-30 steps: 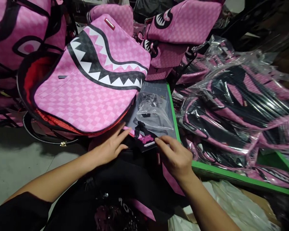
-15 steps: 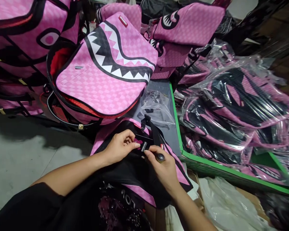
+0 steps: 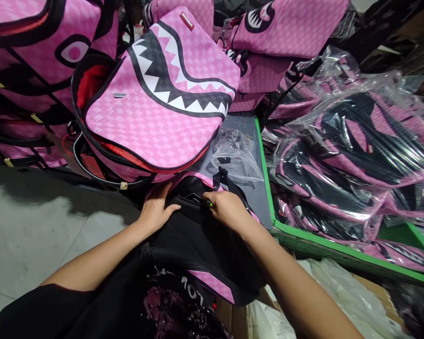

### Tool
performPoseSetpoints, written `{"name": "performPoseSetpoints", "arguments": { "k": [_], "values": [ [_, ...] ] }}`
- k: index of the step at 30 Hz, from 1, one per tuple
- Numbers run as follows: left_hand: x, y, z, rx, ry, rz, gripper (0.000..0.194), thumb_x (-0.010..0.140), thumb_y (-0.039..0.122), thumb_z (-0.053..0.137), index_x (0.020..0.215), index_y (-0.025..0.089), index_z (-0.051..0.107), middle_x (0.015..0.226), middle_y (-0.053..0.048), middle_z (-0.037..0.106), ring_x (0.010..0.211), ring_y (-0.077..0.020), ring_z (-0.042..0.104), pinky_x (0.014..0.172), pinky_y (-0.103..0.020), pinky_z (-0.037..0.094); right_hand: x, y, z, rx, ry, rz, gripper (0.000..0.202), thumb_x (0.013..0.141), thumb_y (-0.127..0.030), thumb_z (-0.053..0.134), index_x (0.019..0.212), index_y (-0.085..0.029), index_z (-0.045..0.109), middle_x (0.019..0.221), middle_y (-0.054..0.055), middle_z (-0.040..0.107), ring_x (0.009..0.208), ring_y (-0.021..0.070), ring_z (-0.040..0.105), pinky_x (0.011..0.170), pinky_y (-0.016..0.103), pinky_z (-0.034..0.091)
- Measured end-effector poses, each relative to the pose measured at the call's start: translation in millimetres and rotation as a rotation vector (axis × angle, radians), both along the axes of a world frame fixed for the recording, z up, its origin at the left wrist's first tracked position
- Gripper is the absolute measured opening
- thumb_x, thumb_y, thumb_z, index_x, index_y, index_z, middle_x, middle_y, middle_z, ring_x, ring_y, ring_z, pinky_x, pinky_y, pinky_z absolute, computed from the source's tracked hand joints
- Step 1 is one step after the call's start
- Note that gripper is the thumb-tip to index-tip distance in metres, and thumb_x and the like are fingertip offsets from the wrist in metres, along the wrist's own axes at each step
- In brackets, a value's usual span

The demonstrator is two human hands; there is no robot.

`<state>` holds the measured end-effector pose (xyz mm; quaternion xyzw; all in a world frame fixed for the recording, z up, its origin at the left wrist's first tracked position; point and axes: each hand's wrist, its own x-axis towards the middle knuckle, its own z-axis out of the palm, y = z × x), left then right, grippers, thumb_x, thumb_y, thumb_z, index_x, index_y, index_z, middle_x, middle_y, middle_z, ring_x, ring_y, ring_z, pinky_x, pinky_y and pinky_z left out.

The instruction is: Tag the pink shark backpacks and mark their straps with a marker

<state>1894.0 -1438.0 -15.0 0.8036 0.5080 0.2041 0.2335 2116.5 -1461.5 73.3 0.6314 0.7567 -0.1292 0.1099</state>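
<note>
- Black bag (image 3: 201,240): directly in front of the person, under both hands.
- Left hand (image 3: 159,209): grip spread, thumb well away from the fingers, laid on the black bag's far left edge; it pinches nothing.
- Right hand (image 3: 228,209): grip curled tight at the black bag's far edge, around a green piece (image 3: 211,203); most of that piece is hidden by the fingers.
- Buckle (image 3: 219,179): on the black bag, just beyond the right hand.
- Shark bag (image 3: 176,108): beyond the black bag, its top cut off by nothing but its underside out of sight.
- Packet (image 3: 238,157): right of and beyond the black bag, on the counter (image 3: 245,122); its dark contents are hard to make out.
- The black bag's near side blends into dark clothing.
</note>
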Motion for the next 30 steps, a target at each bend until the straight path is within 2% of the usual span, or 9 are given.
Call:
{"name": "performPoseSetpoints", "arguments": {
  "k": [3, 8, 14, 17, 20, 25, 28, 30],
  "values": [
    [1.2, -0.4, -10.5, 0.052, 0.016, 0.006, 0.069, 0.086, 0.043, 0.063, 0.145, 0.014, 0.04, 0.14, -0.017, 0.054, 0.131, -0.0297, 0.051, 0.106, -0.042, 0.045, -8.9, 15.6, -5.9, -0.087, -0.091, 0.103, 0.029, 0.084, -0.009, 0.048, 0.098, -0.021, 0.071, 0.091, 0.01, 0.074, 0.085, 0.0222, 0.068, 0.065, 0.025, 0.04],
    [-0.2, -5.3, -26.2, 0.106, 0.006, 0.016, 0.067, 0.088, 0.046, 0.061, 0.144, 0.017, 0.04, 0.138, -0.015, 0.056, 0.128, -0.0277, 0.054, 0.103, -0.04, 0.049, -14.2, 21.8, -22.3, -0.161, -0.082, 0.229, 0.029, 0.087, -0.01, 0.047, 0.099, -0.02, 0.071, 0.091, 0.011, 0.074, 0.086, 0.024, 0.069, 0.065, 0.027, 0.041],
    [-2.7, -4.5, -29.3, 0.085, -0.049, 0.001, 0.068, 0.087, 0.048, 0.062, 0.144, 0.018, 0.041, 0.137, -0.015, 0.057, 0.128, -0.0275, 0.053, 0.106, -0.042, 0.046, -14.5, 18.7, -14.5, -0.212, -0.135, 0.212, 0.027, 0.087, -0.01, 0.048, 0.099, -0.018, 0.07, 0.089, 0.012, 0.073, 0.084, 0.0251, 0.07, 0.066, 0.027, 0.042],
    [-3.3, -2.6, -31.4, 0.078, -0.077, -0.007, 0.068, 0.086, 0.046, 0.063, 0.144, 0.019, 0.04, 0.14, -0.014, 0.054, 0.131, -0.0275, 0.051, 0.108, -0.044, 0.044, -16.6, 19.7, -11.3, -0.146, -0.118, 0.182, 0.03, 0.087, -0.008, 0.046, 0.105, -0.018, 0.068, 0.091, 0.011, 0.073, 0.085, 0.0245, 0.07, 0.065, 0.027, 0.041],
    [-3.8, -2.1, -35.7, 0.085, -0.108, -0.028, 0.068, 0.086, 0.045, 0.064, 0.144, 0.019, 0.041, 0.141, -0.014, 0.053, 0.134, -0.0273, 0.048, 0.111, -0.045, 0.042, -25.6, 24.1, -16.6, -0.039, -0.003, 0.149, 0.033, 0.088, -0.009, 0.045, 0.114, -0.019, 0.064, 0.098, 0.01, 0.073, 0.088, 0.0221, 0.069, 0.067, 0.026, 0.042],
    [-4.8, -0.6, -44.9, 0.076, -0.131, -0.013, 0.063, 0.087, 0.043, 0.061, 0.143, 0.021, 0.041, 0.14, -0.013, 0.054, 0.133, -0.0268, 0.049, 0.111, -0.046, 0.043, -37.4, 35.6, -26.0, -0.054, 0.118, 0.232, 0.027, 0.085, -0.012, 0.054, 0.107, -0.019, 0.067, 0.098, 0.009, 0.073, 0.093, 0.0218, 0.069, 0.07, 0.025, 0.045],
    [-3.0, 3.0, -46.2, 0.015, -0.134, 0.028, 0.065, 0.085, 0.043, 0.063, 0.142, 0.021, 0.042, 0.141, -0.012, 0.053, 0.133, -0.0267, 0.048, 0.111, -0.045, 0.043, -26.3, 30.9, -22.6, -0.015, 0.019, 0.312, 0.025, 0.088, -0.01, 0.051, 0.108, -0.017, 0.065, 0.097, 0.012, 0.072, 0.088, 0.0233, 0.071, 0.069, 0.028, 0.049],
    [-2.7, 4.8, -43.8, -0.056, -0.122, 0.094, 0.071, 0.084, 0.043, 0.063, 0.146, 0.02, 0.037, 0.146, -0.014, 0.048, 0.136, -0.0276, 0.045, 0.112, -0.045, 0.042, -11.9, 20.7, -18.9, -0.052, -0.124, 0.251, 0.026, 0.087, -0.003, 0.05, 0.103, -0.015, 0.067, 0.094, 0.014, 0.073, 0.086, 0.025, 0.072, 0.069, 0.03, 0.052]
  ]
}}
